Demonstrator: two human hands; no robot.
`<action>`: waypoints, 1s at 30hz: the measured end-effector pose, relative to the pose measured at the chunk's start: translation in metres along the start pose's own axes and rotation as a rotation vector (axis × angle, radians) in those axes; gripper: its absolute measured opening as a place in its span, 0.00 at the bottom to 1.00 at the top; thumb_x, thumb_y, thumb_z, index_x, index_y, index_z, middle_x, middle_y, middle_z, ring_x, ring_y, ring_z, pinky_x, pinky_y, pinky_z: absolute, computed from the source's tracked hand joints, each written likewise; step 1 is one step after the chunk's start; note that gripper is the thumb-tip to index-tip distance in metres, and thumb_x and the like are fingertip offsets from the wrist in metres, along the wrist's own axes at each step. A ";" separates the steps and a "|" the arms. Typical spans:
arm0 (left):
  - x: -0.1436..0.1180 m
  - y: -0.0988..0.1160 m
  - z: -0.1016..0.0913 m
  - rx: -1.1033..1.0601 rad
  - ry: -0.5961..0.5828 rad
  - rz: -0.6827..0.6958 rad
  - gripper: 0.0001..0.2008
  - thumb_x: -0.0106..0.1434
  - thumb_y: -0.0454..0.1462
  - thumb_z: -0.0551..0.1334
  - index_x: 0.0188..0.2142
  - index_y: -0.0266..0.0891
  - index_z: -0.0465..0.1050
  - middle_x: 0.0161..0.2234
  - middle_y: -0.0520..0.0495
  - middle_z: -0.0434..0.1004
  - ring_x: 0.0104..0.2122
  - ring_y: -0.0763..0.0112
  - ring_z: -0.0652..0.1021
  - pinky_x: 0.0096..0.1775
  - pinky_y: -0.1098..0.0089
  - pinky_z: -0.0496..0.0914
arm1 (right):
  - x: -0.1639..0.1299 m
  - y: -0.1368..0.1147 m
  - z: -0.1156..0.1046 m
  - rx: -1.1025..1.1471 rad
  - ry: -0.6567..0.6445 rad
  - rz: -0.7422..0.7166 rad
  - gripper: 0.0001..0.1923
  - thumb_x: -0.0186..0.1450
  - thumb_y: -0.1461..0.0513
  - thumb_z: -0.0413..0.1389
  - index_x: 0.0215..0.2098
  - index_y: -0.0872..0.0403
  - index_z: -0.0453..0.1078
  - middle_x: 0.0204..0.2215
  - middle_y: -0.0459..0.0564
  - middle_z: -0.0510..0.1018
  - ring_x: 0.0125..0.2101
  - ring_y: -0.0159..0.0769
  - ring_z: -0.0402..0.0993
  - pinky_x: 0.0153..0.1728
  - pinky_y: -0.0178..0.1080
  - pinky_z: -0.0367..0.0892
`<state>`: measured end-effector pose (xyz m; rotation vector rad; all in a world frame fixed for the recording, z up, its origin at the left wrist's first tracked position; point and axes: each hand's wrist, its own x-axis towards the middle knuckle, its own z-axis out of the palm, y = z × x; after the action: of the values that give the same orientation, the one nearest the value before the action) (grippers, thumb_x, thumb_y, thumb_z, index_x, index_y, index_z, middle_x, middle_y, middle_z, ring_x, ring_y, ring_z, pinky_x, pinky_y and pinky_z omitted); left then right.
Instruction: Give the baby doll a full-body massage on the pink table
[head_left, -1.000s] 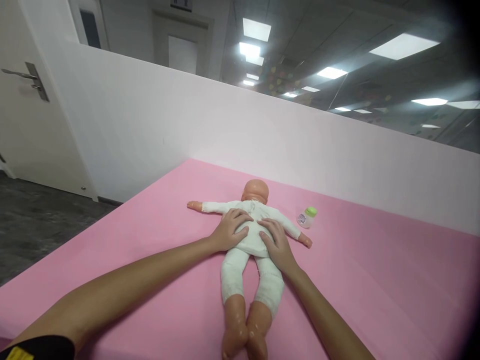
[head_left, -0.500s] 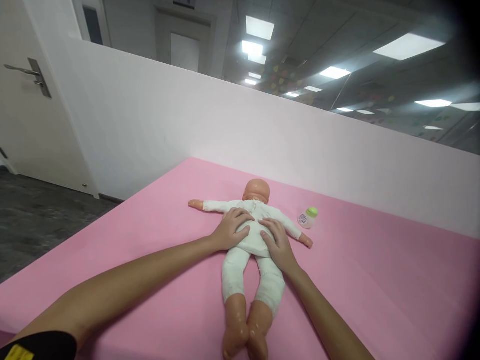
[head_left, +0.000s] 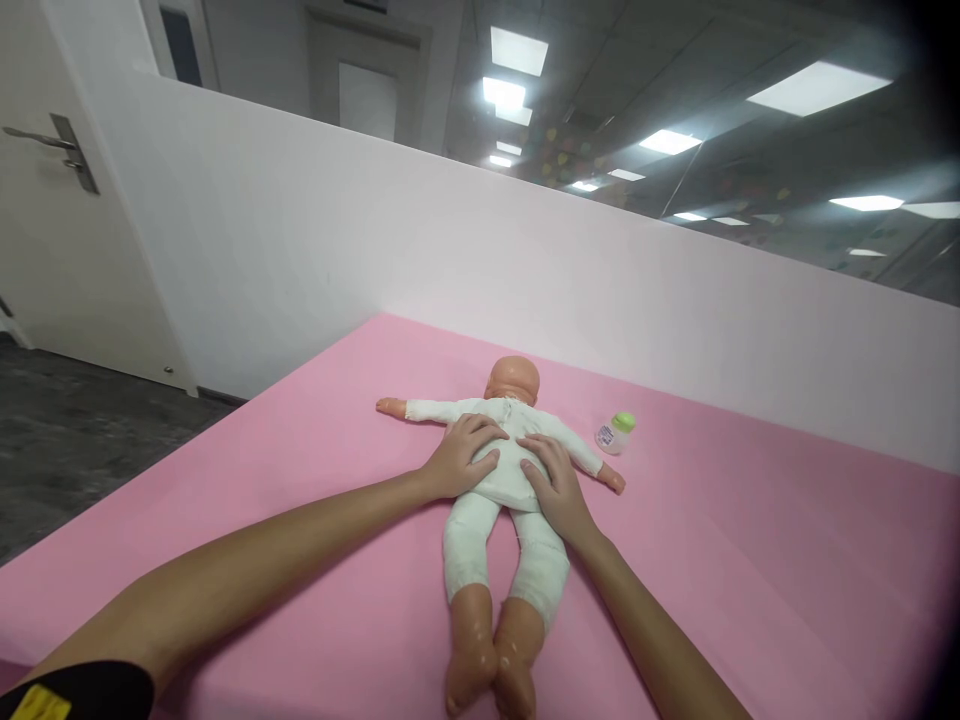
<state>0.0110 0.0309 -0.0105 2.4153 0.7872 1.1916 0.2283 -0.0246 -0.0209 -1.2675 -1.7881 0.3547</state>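
Note:
A baby doll (head_left: 508, 485) with a white cloth body lies face down on the pink table (head_left: 322, 560), its arms spread and its feet towards me. My left hand (head_left: 461, 457) rests on the left side of the doll's back, fingers stretched and thumb apart. On the right side of the back lies my right hand (head_left: 556, 485), its fingers also extended, pointing inward. Both palms touch the cloth without gripping it. Right of the doll's right-hand arm stands a small clear bottle (head_left: 615, 433) with a green cap and a printed label.
A low white wall (head_left: 465, 240) runs along the table's far side. At the left is a door (head_left: 82, 220) with a metal handle, above a dark floor (head_left: 67, 440). Ceiling lights show beyond the wall.
The camera view has shifted very slightly. Both hands and the doll keep the same positions.

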 end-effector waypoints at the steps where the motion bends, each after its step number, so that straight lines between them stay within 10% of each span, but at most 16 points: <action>1: 0.000 0.000 0.000 0.001 0.000 0.001 0.15 0.69 0.38 0.58 0.53 0.48 0.74 0.53 0.46 0.73 0.55 0.58 0.71 0.61 0.53 0.63 | 0.000 0.000 0.000 -0.001 0.000 -0.001 0.17 0.72 0.53 0.52 0.56 0.45 0.72 0.58 0.52 0.70 0.62 0.48 0.63 0.65 0.56 0.57; 30: 0.000 -0.001 0.000 0.000 -0.004 0.011 0.14 0.69 0.37 0.59 0.53 0.47 0.74 0.53 0.47 0.74 0.55 0.58 0.70 0.61 0.54 0.62 | 0.000 0.000 -0.001 -0.001 0.002 -0.013 0.16 0.72 0.54 0.53 0.56 0.44 0.72 0.57 0.51 0.70 0.61 0.47 0.63 0.65 0.55 0.57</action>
<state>0.0106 0.0319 -0.0111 2.4250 0.7737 1.1902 0.2289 -0.0246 -0.0205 -1.2552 -1.7947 0.3456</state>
